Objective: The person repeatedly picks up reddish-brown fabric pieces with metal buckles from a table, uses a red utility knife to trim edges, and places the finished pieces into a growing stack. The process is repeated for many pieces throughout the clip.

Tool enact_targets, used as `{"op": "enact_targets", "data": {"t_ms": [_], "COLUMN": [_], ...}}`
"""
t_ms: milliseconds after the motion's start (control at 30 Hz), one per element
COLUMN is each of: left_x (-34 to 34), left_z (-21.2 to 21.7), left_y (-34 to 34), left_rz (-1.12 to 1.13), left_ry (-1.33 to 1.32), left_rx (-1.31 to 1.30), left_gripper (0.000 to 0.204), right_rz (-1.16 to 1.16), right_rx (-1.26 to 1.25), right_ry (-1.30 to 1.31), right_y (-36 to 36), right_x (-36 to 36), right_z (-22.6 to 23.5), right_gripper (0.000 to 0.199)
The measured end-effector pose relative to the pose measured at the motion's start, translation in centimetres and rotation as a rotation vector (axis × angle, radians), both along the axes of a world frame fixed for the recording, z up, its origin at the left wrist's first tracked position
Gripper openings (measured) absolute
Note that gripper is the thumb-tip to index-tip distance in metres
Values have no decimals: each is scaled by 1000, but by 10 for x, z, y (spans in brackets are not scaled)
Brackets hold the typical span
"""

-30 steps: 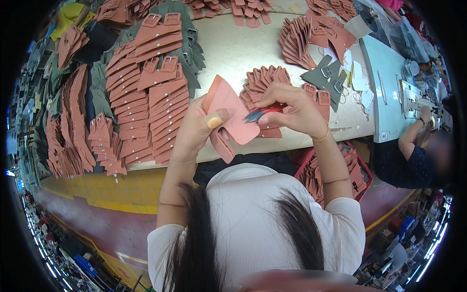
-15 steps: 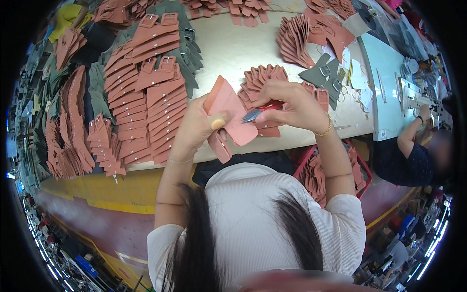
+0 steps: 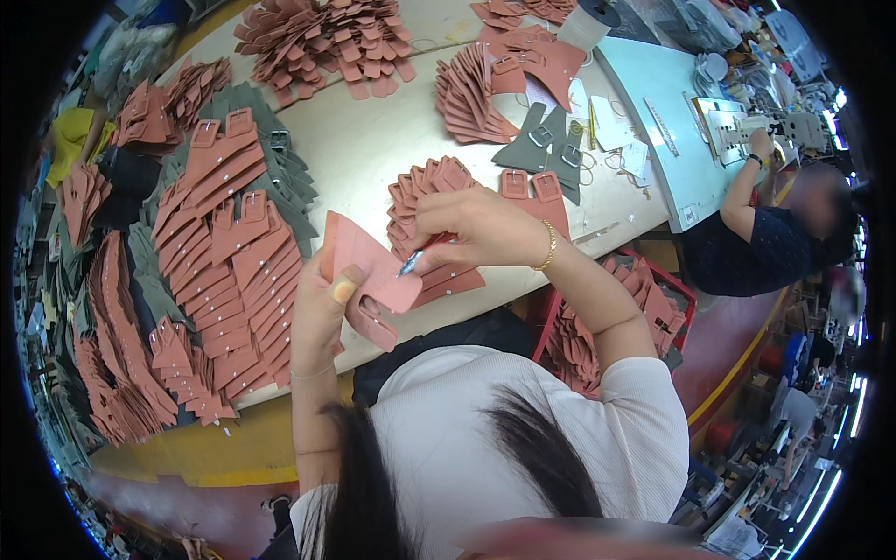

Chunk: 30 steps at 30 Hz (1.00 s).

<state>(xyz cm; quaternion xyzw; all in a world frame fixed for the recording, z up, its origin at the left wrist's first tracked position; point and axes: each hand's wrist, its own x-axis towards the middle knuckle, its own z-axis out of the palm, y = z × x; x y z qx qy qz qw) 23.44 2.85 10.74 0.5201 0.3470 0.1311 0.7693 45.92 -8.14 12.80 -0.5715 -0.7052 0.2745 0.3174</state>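
Note:
A salmon-coloured piece of leather-like material (image 3: 366, 259) with a rounded strap end is pinched in my left hand (image 3: 315, 317). My left thumb wears a pale yellow finger cover (image 3: 344, 287) and presses on the piece. Closed around small red-handled thread snips (image 3: 409, 265), my right hand (image 3: 485, 227) brings their grey-blue tips against the right edge of the piece. Just beyond my hands lies a fanned pile of similar salmon pieces (image 3: 422, 187), partly hidden by my right hand. To its right are two salmon straps with covered buckles (image 3: 545, 187).
Overlapping rows of salmon buckle pieces (image 3: 252, 299) cover the table's left side, with dark green pieces (image 3: 283, 154) behind. More salmon piles (image 3: 327, 42) lie at the far side. Green buckle straps (image 3: 537, 140) and paper tags (image 3: 611, 121) lie right. A red crate (image 3: 689, 331) holds salmon pieces. A co-worker (image 3: 742, 233) sits right.
The view has turned, so the table now sits tilted. Both hands still hold the piece and the snips, with the blades now showing narrower against the piece's edge.

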Motion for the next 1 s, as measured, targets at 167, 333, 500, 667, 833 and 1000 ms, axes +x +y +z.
{"op": "enact_targets", "data": {"t_ms": [167, 333, 500, 667, 833, 1000], "left_x": [9, 9, 12, 12, 7, 6], "left_z": [-10, -2, 11, 18, 17, 8], "left_y": [-1, -5, -11, -12, -8, -4], "left_rz": [248, 276, 280, 227, 185, 183], "left_ry": [-385, -482, -469, -427, -396, -326], "left_rx": [-315, -217, -163, -189, -214, -244], "left_gripper": [43, 59, 66, 64, 64, 66], "right_rz": [-306, -368, -378, -274, -211, -189], "right_rx": [280, 193, 164, 172, 109, 28], "right_ry": [199, 219, 233, 116, 192, 244], "right_y": [-5, -14, -13, -4, 1, 0], "right_x": [5, -14, -25, -14, -11, -11], "right_z": [3, -7, -17, -15, -17, -19], "right_gripper": [27, 31, 35, 36, 29, 32]}}
